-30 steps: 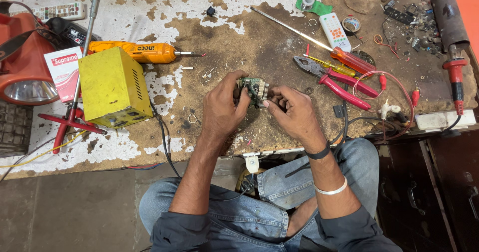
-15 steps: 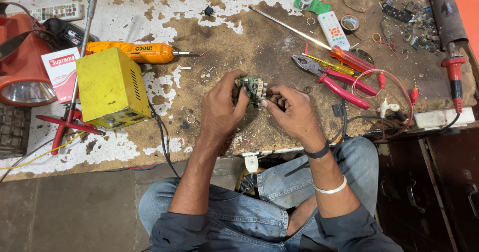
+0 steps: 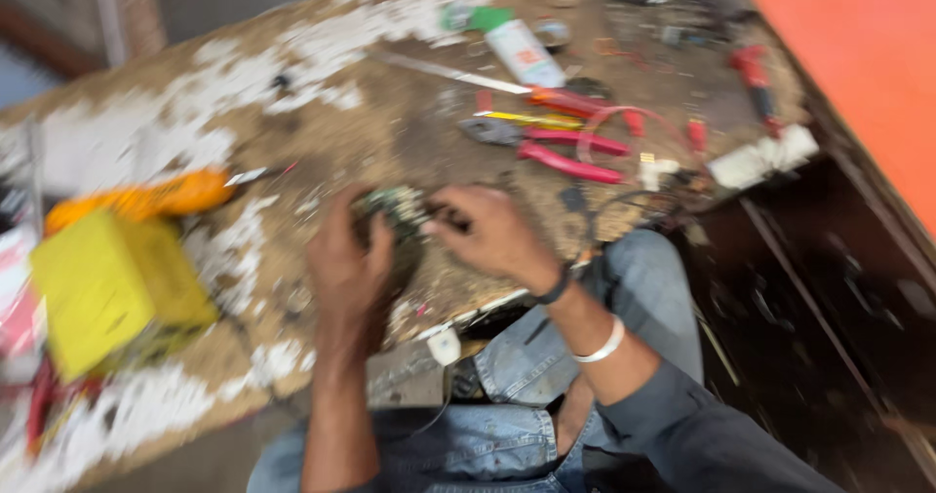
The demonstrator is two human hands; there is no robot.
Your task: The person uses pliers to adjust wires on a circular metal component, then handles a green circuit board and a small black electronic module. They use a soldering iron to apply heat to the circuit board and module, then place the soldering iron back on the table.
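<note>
Hands meet near the workbench's (image 3: 322,142) front edge in the blurred head view: left hand (image 3: 349,271) and right hand (image 3: 492,232) both pinch one small circuit assembly (image 3: 395,206). One yellow box (image 3: 112,288) sits left, one red-handled pliers (image 3: 561,147) beyond.

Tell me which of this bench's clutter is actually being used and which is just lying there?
In use:
left hand
right hand
small greenish part, held between both

Lying about:
yellow box
orange tool
red-handled pliers
white tube
</note>
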